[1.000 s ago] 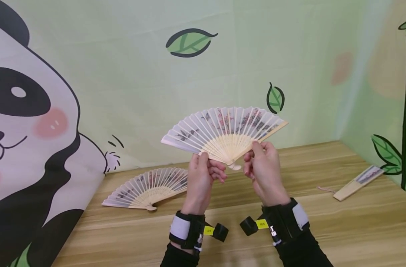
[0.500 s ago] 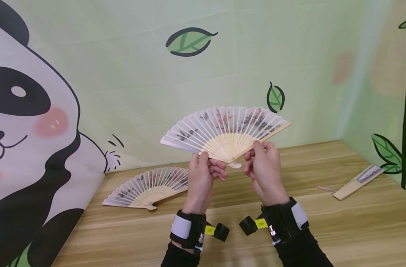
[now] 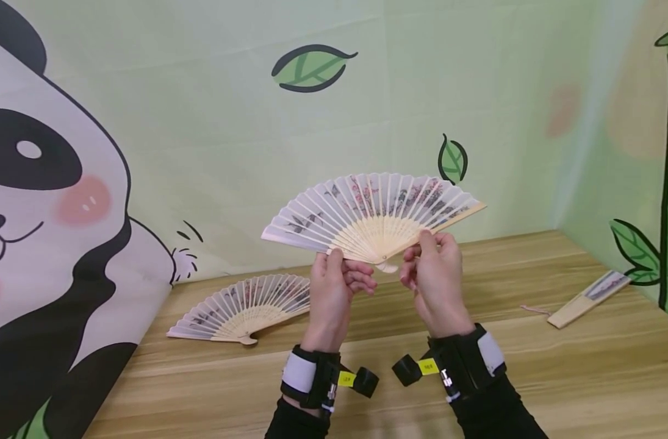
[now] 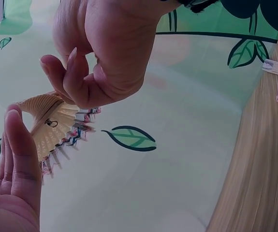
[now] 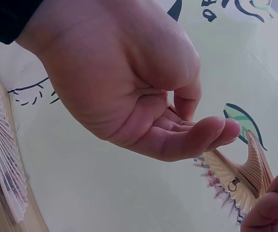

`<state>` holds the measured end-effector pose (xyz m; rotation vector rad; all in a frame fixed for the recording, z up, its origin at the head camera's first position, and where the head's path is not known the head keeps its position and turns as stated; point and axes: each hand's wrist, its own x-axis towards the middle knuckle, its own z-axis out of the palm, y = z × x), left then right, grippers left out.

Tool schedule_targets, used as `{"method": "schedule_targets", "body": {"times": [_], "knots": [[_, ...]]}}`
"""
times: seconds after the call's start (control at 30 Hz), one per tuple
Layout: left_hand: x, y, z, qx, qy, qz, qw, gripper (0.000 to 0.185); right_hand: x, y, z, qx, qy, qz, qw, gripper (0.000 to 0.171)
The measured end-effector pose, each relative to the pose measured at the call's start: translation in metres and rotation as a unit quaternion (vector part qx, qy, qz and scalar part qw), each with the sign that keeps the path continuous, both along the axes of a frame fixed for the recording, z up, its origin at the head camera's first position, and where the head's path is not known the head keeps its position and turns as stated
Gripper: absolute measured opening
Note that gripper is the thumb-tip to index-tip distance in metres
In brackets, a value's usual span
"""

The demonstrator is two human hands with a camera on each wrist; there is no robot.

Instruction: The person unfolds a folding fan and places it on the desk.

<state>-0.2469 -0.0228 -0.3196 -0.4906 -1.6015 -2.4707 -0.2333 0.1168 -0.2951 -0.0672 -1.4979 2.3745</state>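
Note:
In the head view an unfolded folding fan [image 3: 361, 235], pale with flower and bird prints, is held up above the table. My left hand [image 3: 329, 302] pinches its left edge at the thumb. On the other side my right hand [image 3: 442, 286] pinches the right outer stick, thumb on top. The pivot and pale tail end show between the two hands. In the left wrist view the fan [image 4: 51, 121] is seen from its underside, with my right hand [image 4: 114, 53] above it. The right wrist view shows the fan [image 5: 230, 181] beside my left hand [image 5: 124, 82].
A second unfolded fan [image 3: 246, 311] lies on the wooden table [image 3: 531, 390] to the left, its right end hidden by my left hand. A folded fan [image 3: 588, 300] with a pink cord lies at the right. A green panda-print backdrop [image 3: 246, 152] stands behind.
The held fan has spread slightly wider, its right outer stick swinging a little right. My right thumb has shifted slightly right with it. The left hand has hardly moved.

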Motion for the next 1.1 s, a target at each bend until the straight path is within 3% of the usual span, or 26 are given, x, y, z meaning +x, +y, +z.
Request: {"method": "schedule_targets", "body": {"times": [0.73,1.1], "knots": [[0.0029,0.0054,0.0047,0.024,-0.002,0.000,0.9997,0.018,-0.0028,-0.0036,-0.0008,-0.042,0.033,-0.036,0.998,0.014],[0.0032,0.0095,0.0010,0.016,-0.010,0.004,0.9998,0.022,-0.0054,-0.0026,-0.0033,-0.060,0.030,-0.048,0.997,0.015]]}}
